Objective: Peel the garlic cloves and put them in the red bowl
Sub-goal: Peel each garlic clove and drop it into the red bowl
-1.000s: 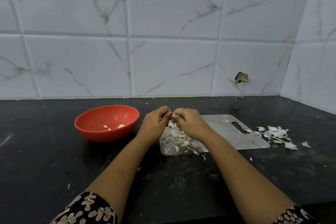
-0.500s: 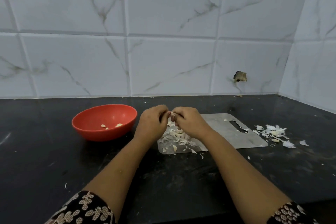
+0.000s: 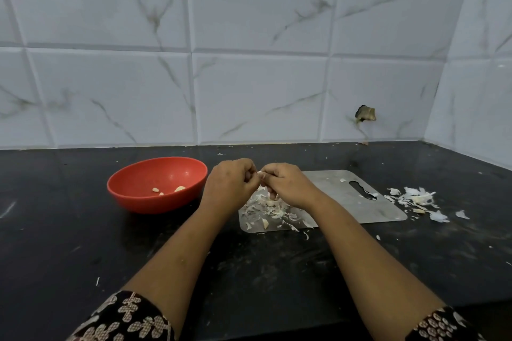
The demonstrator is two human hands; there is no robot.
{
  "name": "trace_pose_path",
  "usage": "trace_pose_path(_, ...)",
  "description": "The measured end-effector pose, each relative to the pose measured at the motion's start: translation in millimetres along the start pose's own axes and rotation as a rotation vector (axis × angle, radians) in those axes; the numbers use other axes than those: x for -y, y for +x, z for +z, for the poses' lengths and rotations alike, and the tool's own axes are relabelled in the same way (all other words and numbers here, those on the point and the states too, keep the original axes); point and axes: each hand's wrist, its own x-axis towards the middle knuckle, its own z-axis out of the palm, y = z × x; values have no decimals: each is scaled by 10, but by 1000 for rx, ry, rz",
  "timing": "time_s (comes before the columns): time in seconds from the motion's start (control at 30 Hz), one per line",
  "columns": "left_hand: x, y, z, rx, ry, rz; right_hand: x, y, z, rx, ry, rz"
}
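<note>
My left hand (image 3: 231,185) and my right hand (image 3: 288,187) meet above the left end of a steel cutting board (image 3: 346,202). Both pinch a small garlic clove (image 3: 261,174) between their fingertips; most of it is hidden by the fingers. Under the hands lies a heap of garlic skins (image 3: 270,212) on the board. The red bowl (image 3: 156,184) stands left of my left hand and holds three peeled cloves (image 3: 180,189).
A second pile of white skins and garlic bits (image 3: 415,199) lies on the black counter (image 3: 83,243) right of the board. Tiled walls close the back and the right corner; a chipped hole (image 3: 365,113) shows in the back wall.
The hands stay together on the clove with only small finger shifts. The view has drifted slightly.
</note>
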Motion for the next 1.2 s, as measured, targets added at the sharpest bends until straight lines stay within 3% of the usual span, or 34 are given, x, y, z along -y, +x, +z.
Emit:
trace_pose_path(0.3,-90,17,38,-53,-44,-46,-29,-3,-52,98,386,118)
trace_pose_path(0.43,-73,30,64,-102,-315,-289,4,-11,25,-4,352,66)
trace_pose_path(0.57,0,-18,63,46,-494,-449,172,-10,111,-190,433,-62)
trace_pose_path(0.63,-2,-24,64,137,-405,-391,219,1,133,-217,442,-93)
trace_pose_path(0.77,38,13,102,269,-6,-207,93,6,70,-150,365,-27)
trace_pose_path(0.93,21,12,74,272,-1,-133,-53,8,-9,-133,341,75)
trace_pose_path(1.2,59,1,33,95,-98,-131,-40,-9,-8,-82,307,109)
